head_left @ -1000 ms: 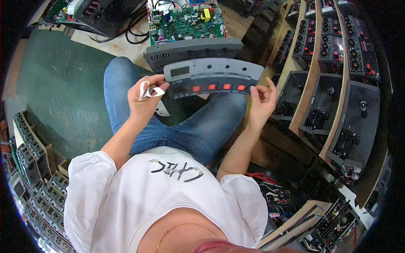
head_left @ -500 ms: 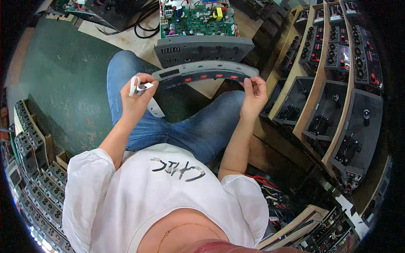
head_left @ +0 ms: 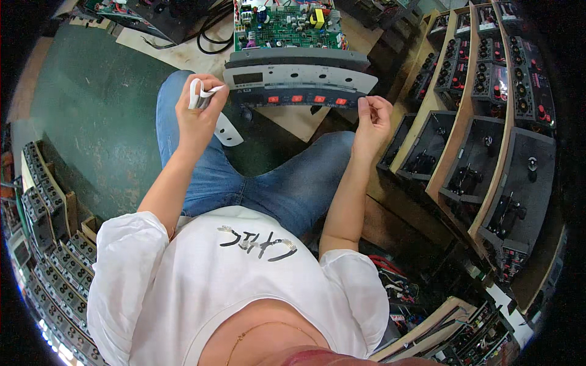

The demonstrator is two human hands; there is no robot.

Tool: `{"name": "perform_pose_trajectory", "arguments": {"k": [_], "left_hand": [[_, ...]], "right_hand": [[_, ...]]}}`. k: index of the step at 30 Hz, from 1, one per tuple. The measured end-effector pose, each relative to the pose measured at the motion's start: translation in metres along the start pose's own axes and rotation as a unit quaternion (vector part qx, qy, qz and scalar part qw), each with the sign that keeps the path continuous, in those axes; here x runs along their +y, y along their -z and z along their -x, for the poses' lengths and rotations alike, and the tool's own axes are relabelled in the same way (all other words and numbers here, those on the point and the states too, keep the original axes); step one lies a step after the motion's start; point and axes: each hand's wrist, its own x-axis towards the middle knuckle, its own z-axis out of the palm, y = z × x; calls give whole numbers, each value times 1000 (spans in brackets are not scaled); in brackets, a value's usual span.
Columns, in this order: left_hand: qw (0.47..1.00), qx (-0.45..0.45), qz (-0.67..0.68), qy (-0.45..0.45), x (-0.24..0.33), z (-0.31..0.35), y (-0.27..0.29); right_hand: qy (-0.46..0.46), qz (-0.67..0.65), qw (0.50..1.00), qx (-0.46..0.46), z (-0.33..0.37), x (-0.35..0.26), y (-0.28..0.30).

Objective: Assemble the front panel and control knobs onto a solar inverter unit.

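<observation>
A long panel label (head_left: 287,86), light grey above and black below with red squares, a dark window and several holes, is stretched between my hands. My left hand (head_left: 198,116) is closed, pinching the label's left end. Curled white strips of paper (head_left: 195,94) are bunched in the same hand. A pale strip with holes (head_left: 227,131) hangs below it near my thigh. My right hand (head_left: 372,125) pinches the lower right corner between thumb and fingers. Directly behind the label is a dark grey front panel (head_left: 299,58), largely covered by it. Whether they touch, I cannot tell.
Behind the front panel lies a green circuit board (head_left: 284,27) with a yellow component. A wooden rack (head_left: 427,177) on the right holds dark panels with knobs. Several rows of small panels (head_left: 67,293) stand at lower left. Black cable (head_left: 210,43) coils at upper left.
The label has moved up against the view of the front panel and tilted, so its printed face shows fully. My left hand has risen with it; the right still grips its corner.
</observation>
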Motion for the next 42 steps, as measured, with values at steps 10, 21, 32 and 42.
{"name": "perform_pose_trajectory", "arguments": {"k": [10,21,32,42], "left_hand": [[1000,13,-19,-5,-10,-4,-2],[1000,22,-16,-6,-15,-5,-5],[1000,8,23,5,-16,-5,-8],[1000,15,17,21,-12,-7,-11]], "right_hand": [[15,-113,993,-15,-9,7,-12],[-30,-160,986,-43,-13,12,-16],[-13,-157,987,-35,-13,13,-20],[-31,-171,984,-26,-15,18,-24]]}}
